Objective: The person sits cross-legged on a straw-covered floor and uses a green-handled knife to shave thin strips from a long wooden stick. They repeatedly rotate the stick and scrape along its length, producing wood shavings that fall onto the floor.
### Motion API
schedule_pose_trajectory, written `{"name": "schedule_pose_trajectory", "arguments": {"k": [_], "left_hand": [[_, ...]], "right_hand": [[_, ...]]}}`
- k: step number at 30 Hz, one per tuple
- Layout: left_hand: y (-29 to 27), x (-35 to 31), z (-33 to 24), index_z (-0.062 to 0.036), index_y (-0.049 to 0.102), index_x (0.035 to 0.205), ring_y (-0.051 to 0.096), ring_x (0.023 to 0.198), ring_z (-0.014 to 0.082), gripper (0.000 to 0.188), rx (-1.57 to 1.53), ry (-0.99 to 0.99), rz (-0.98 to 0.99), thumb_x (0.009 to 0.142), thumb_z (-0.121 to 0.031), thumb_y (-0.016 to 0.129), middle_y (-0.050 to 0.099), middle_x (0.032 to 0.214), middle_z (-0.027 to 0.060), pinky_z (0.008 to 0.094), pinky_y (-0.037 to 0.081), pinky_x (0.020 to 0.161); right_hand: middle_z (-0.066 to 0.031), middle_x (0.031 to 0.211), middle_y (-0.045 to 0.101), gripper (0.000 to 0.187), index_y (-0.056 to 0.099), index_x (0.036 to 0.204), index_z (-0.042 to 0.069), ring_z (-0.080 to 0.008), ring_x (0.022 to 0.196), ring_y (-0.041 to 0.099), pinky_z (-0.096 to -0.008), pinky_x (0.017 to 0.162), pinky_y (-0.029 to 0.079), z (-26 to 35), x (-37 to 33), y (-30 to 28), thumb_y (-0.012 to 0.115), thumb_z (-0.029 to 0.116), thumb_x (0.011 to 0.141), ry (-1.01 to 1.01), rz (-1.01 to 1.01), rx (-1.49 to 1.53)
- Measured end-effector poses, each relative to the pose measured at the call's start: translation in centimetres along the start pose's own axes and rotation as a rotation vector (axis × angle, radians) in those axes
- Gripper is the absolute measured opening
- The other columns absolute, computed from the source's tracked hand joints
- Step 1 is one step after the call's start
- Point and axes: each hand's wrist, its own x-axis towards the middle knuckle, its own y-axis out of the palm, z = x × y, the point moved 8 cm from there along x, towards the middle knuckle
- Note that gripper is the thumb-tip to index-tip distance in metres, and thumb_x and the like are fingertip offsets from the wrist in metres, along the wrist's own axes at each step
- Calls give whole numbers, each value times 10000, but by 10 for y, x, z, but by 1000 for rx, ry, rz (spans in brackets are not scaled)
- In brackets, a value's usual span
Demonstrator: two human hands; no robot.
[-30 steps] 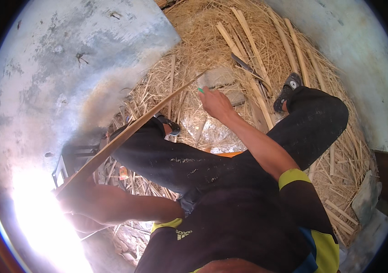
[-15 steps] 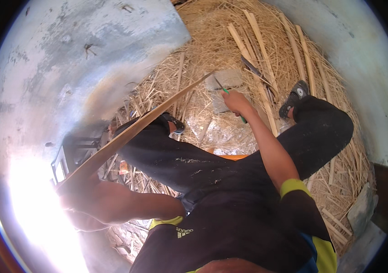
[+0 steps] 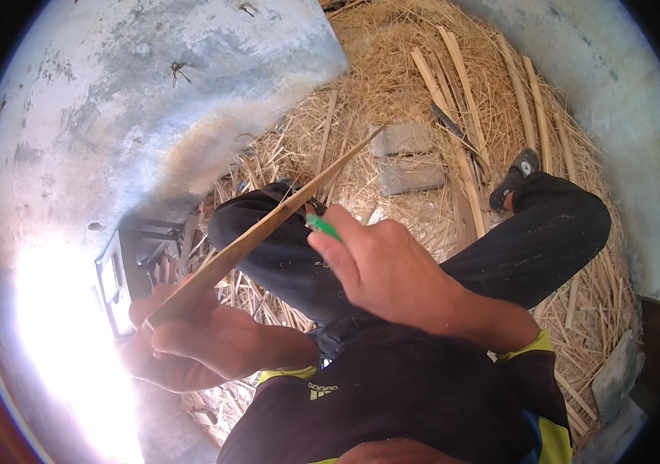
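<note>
My left hand grips the near end of a long bamboo strip, thumb along its lower side. The strip slants up and away to the right, tapering to a thin tip near two grey bricks. My right hand is closed round a green-handled knife, just to the right of the strip's middle. The knife's blade is hard to make out against the strip and my dark trouser leg; whether it touches the strip I cannot tell.
Straw-like shavings cover the floor, with several long split strips lying at the far right. A dark curved blade-like tool rests near the bricks. Pale walls rise at both sides; a dark metal-looking frame stands left beside bright glare.
My right hand has come back from near the strip's far tip to beside its middle, bringing the knife along. My left hand and the strip's near end have shifted slightly right.
</note>
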Motion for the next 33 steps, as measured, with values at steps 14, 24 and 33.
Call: {"name": "schedule_pose_trajectory", "arguments": {"k": [14, 24, 33], "left_hand": [[3, 5, -3, -30, 440, 850, 515, 531, 128, 360, 24, 56, 61, 921, -350, 589, 549, 656, 125, 207, 360, 421], [19, 8, -1, -27, 468, 976, 498, 611, 144, 281, -95, 95, 219, 984, -308, 484, 553, 685, 129, 220, 331, 459], [20, 5, -1, -34, 425, 939, 461, 511, 130, 328, 48, 57, 157, 993, -358, 433, 569, 629, 128, 253, 347, 526]], "right_hand": [[-228, 554, 540, 259, 496, 1019, -19, -410, 515, 573, -473, 459, 441, -79, -14, 4, 465, 233, 967, 165, -117, -322], [-186, 506, 527, 266, 465, 930, -10, -381, 461, 570, -455, 410, 449, -36, -11, 8, 467, 252, 972, 28, -91, -226], [-220, 567, 543, 208, 491, 953, -8, -423, 524, 564, -472, 485, 431, -70, -9, 14, 508, 200, 946, 236, -86, -345]]}}
